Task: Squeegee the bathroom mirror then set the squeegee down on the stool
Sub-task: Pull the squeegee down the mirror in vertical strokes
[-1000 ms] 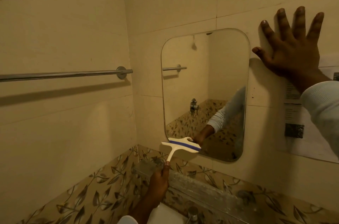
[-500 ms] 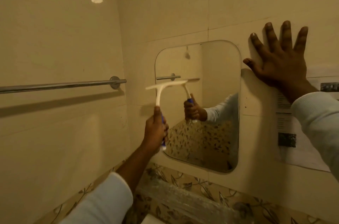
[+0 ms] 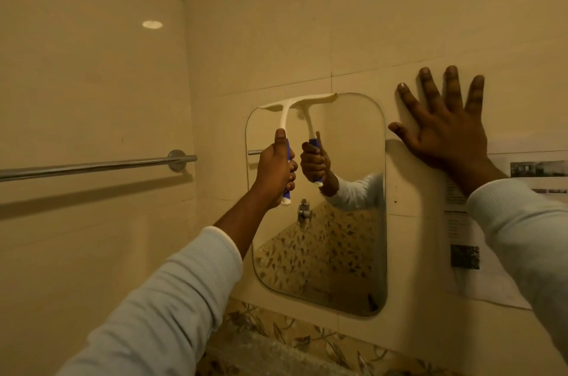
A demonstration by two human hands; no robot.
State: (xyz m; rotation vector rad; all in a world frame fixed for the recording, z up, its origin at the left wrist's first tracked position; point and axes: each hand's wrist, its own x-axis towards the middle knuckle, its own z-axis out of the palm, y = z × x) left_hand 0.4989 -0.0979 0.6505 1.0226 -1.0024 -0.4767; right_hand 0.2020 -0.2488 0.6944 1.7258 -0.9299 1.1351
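Squeegee [image 3: 284, 118] status vs. 1 s back? (Op 1)

Near first: left hand [image 3: 275, 169] wraps the blue grip, thumb up the stem. Blade is above the hand, along the top-left edge of the mirror [image 3: 353, 142], and appears to touch the glass. 1 s back it was at the btm edge, then mid-glass. Judgement: return lift done, blade set for a fresh downstroke. (Op 2)

Other hand? (Op 1)

Right hand [image 3: 445, 129] is to the right of the blade, past the mirror's edge. It lies flat on the wall tile [image 3: 399, 37], fingers spread wide, holding nothing. Unchanged. (Op 2)

Stool? (Op 1)

Not in view. Set-down step not yet begun. (Op 2)
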